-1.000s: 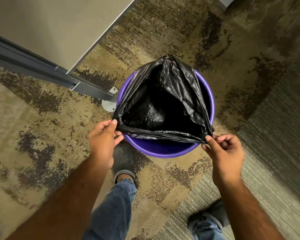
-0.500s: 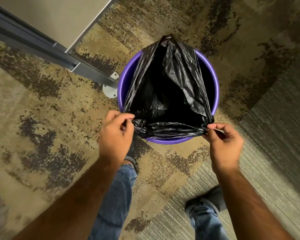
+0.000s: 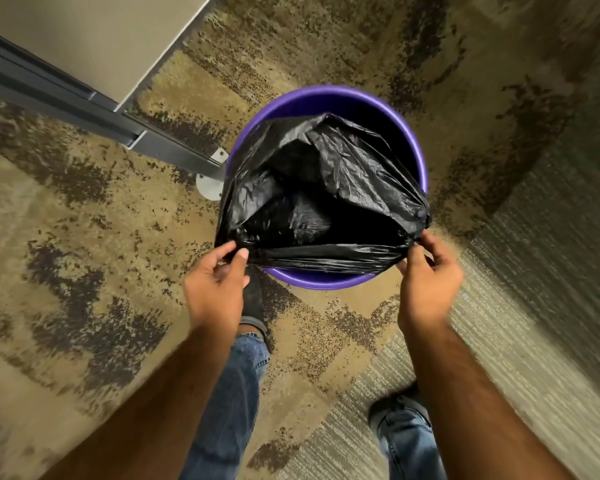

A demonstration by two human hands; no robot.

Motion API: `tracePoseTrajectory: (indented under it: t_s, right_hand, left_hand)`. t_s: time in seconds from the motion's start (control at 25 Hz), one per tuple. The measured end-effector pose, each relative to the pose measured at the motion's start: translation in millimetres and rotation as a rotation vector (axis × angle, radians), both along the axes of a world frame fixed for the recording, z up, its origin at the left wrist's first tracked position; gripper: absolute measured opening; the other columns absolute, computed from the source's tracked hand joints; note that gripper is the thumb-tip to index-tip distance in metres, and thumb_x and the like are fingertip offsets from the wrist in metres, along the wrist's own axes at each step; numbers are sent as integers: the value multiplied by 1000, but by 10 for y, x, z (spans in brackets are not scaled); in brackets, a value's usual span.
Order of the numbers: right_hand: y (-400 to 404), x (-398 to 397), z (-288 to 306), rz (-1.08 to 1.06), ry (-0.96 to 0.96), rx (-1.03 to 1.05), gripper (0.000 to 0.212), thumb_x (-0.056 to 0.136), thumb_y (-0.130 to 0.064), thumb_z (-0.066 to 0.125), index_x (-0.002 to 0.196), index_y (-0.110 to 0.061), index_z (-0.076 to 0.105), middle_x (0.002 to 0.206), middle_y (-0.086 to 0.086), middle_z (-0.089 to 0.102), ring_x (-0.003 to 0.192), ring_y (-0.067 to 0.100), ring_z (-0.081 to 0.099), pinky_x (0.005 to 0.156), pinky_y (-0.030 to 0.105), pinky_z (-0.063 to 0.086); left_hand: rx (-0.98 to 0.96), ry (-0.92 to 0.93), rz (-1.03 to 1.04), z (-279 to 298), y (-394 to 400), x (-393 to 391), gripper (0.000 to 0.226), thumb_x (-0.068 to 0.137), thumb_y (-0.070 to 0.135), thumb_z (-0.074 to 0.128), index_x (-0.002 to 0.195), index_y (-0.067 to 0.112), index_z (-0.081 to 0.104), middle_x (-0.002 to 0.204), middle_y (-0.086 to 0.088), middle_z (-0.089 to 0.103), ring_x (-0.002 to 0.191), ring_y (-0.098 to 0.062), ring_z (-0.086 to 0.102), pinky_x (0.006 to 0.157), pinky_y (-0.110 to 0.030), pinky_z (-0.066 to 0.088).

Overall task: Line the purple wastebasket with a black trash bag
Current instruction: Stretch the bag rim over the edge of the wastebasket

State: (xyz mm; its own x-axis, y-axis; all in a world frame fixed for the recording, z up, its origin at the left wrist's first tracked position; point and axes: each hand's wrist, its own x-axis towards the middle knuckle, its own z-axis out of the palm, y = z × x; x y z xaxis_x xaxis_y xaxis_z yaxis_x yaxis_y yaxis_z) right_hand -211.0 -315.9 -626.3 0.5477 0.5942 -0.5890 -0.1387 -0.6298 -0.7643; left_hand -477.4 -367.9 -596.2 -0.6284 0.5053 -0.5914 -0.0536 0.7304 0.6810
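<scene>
The round purple wastebasket [image 3: 326, 280] stands on the carpet just ahead of my feet. A black trash bag [image 3: 343, 174] hangs inside it, mouth open, its far side slumped below the far rim so purple shows there. My left hand [image 3: 217, 285] pinches the bag's near-left corner outside the rim. My right hand [image 3: 428, 278] pinches the near-right corner. The bag's near edge is stretched taut between the two hands, just above the near rim.
A grey partition panel [image 3: 84, 39] with a dark metal base rail [image 3: 94, 109] and a round foot [image 3: 210, 187] stands at the left, close to the basket. My two shoes and jeans are below the basket. Patterned carpet lies all around.
The bag's far tip has dropped from over the far rim down into the basket. Both hands have spread the near edge wider and keep their pinch on it.
</scene>
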Motion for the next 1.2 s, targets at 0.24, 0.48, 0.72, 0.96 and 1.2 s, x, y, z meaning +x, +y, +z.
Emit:
tracePoseTrajectory:
  t_s: [0.24,0.48,0.72,0.96,1.2]
  right_hand:
    - [228,-14,56,53,-71,-106,26,91,-7,50,69,-19,58,68,-6,59,68,11,50,67,29,42]
    - [438,91,282,-87,41,-146,24,95,0,59,85,-21,67,62,-5,60,45,6,50,52,26,52]
    - [363,-56,395,642,-766,311,9,88,-12,69,95,-16,69,97,0,64,90,13,58,84,23,47]
    - [485,-227,327,748,-845,172,53,86,3,63,139,-4,66,145,15,59,131,38,52,114,42,39]
    - [689,-209,262,830,-932,80,74,89,0,58,161,-7,42,169,12,41,158,33,34,128,49,31]
  left_hand:
    - [14,-207,201,-12,376,31,25,109,11,51,119,22,71,108,3,78,95,-13,79,69,-23,64]
    - [-74,-39,-44,-45,508,-151,44,95,-8,64,126,22,68,105,0,74,75,-5,73,57,-11,56]
    - [75,540,-478,87,568,-299,46,75,-19,67,92,24,64,111,3,53,82,-9,55,63,-11,48]
    - [25,513,-562,148,650,-53,52,85,-11,60,126,19,71,113,3,56,90,-12,58,75,-30,59]
    - [53,665,-699,91,824,-48,47,102,16,60,149,16,56,150,-10,48,134,-25,52,108,-40,51]
